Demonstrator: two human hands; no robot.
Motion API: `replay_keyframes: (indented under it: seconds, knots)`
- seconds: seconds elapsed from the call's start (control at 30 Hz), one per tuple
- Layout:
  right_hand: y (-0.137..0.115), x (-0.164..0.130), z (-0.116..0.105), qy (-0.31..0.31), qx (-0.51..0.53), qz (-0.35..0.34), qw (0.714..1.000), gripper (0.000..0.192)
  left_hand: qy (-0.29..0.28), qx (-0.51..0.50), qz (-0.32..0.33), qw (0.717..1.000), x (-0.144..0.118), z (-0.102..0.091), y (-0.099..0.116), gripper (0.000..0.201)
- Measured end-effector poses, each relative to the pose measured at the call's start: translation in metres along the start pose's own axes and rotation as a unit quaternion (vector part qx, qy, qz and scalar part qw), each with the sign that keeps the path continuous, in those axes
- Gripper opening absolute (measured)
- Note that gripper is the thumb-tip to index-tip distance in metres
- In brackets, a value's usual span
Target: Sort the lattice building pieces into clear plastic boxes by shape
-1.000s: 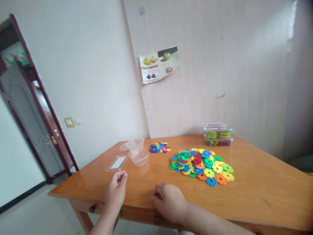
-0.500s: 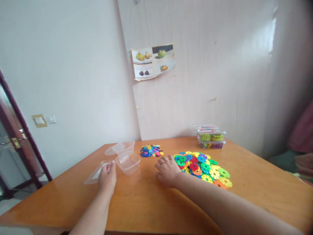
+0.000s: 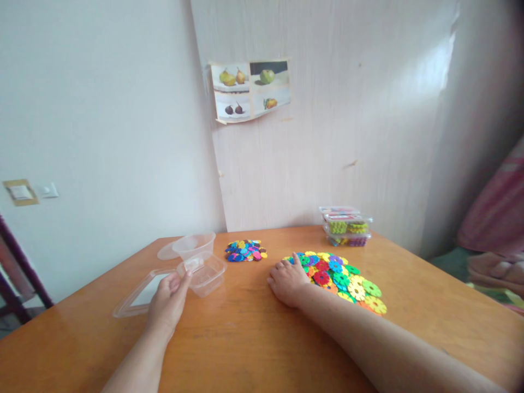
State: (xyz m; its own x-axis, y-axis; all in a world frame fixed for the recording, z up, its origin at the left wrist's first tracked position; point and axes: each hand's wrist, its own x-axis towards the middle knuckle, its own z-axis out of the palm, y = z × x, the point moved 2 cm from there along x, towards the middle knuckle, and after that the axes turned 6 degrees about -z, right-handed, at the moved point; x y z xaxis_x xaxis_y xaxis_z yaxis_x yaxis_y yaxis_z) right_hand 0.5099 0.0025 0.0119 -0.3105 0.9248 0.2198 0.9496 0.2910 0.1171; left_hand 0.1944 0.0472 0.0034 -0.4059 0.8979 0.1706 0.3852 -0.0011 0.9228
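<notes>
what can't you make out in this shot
Head view only:
- Left hand: the back of the hand hides its grip on the clear tub.
- Right hand: its palm is down at the edge of the disc pile, hiding whether it holds a disc.
- Stacked boxes: too small and blurred to read their contents.
- Right edge: the pink shape is cut off.

Items I log apart from the work in hand:
- Wooden table (image 3: 254,344), under both hands.
- Small heap of coloured discs (image 3: 245,251), ahead, between left hand (image 3: 167,300) and right hand (image 3: 289,281).
- Round clear tub (image 3: 194,244), just beyond the left hand.
- Stacked clear boxes (image 3: 347,226) of discs, well beyond the right hand, by the wall.
- Fruit picture sheet (image 3: 249,90), high above both hands.
- Wall switch (image 3: 49,190), far left of the left hand.
- Pink cloth (image 3: 499,213), far right of the right hand.
</notes>
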Motion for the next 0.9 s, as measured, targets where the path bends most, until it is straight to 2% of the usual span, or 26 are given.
replay_keyframes:
  seconds: [0.13, 0.33, 0.53, 0.73, 0.9]
  knots:
    - [0.009, 0.004, 0.001, -0.033, 0.004, 0.037, 0.999, 0.049, -0.022, 0.003, -0.019, 1.0, 0.004, 0.003, -0.005, 0.074]
    - [0.017, 0.006, -0.003, -0.054, 0.014, 0.055, 0.997, 0.048, -0.022, -0.036, -0.014, 0.999, 0.003, 0.004, -0.009, 0.055]
    - [0.014, 0.012, -0.009, -0.076, 0.025, 0.056, 0.995, 0.047, -0.007, -0.086, -0.01, 0.996, 0.0, 0.001, -0.008, 0.042]
    - [0.009, 0.026, -0.013, -0.07, 0.048, 0.051, 0.995, 0.049, -0.008, -0.113, -0.007, 0.994, -0.004, -0.001, -0.003, 0.033]
    - [0.006, 0.054, -0.013, -0.047, 0.089, 0.048, 0.994, 0.055, 0.007, -0.092, 0.005, 0.996, -0.009, -0.004, 0.002, 0.029]
